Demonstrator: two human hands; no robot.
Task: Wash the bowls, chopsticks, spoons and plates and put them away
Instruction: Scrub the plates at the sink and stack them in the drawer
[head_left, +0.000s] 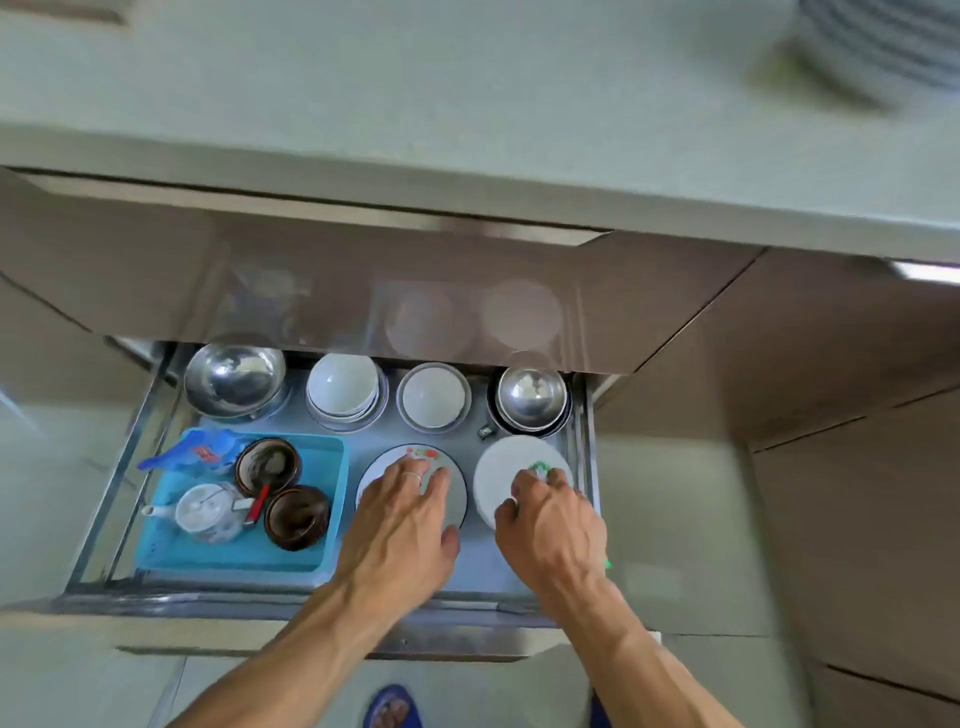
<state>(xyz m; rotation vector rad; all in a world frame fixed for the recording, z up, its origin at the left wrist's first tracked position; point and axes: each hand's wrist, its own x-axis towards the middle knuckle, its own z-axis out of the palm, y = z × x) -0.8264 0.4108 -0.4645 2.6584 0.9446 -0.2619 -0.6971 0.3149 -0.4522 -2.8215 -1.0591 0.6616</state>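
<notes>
I saw left hand (402, 519) flat, fingers spread, on round red-flowered plate (374, 470) in drawer (488, 571); right hand (550, 519) gripped white plate stack's (501, 462) rim.

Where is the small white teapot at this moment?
In the head view, the white teapot sits in the blue tray at the open drawer's front left, beside two brown bowls.

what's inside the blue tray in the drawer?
In the blue tray: two brown bowls, a white teapot, a red-handled utensil and a blue packet. The tray floor beneath them is covered.
</notes>
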